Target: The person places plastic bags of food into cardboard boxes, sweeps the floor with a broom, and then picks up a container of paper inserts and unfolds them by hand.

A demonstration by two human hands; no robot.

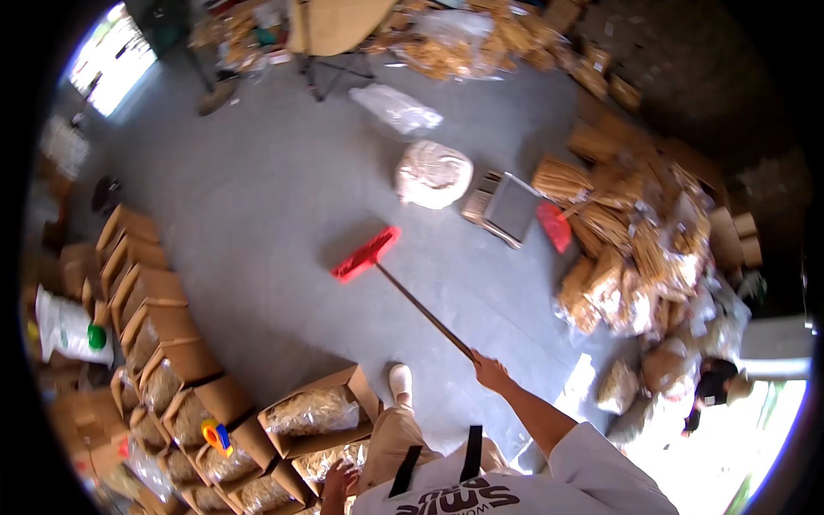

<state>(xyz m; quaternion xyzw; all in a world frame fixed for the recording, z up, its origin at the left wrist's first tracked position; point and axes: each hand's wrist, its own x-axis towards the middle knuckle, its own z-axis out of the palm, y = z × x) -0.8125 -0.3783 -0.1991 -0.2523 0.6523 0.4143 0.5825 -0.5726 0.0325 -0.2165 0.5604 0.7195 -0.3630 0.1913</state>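
A long-handled broom with a wide red head reaches forward over the grey floor. My right hand is wrapped around the top end of its brown handle, arm stretched out. Down by my left side hangs my left hand, its fingers loosely apart and holding nothing visible. It is nearest to the open cardboard boxes filled with plastic-bagged, straw-coloured goods. I cannot tell whether it touches one.
Rows of filled boxes line the left, with a tape dispenser on one. Ahead lie a white sack, a platform scale and clear plastic. A red fan-shaped tool lies by piled brown bundles at right.
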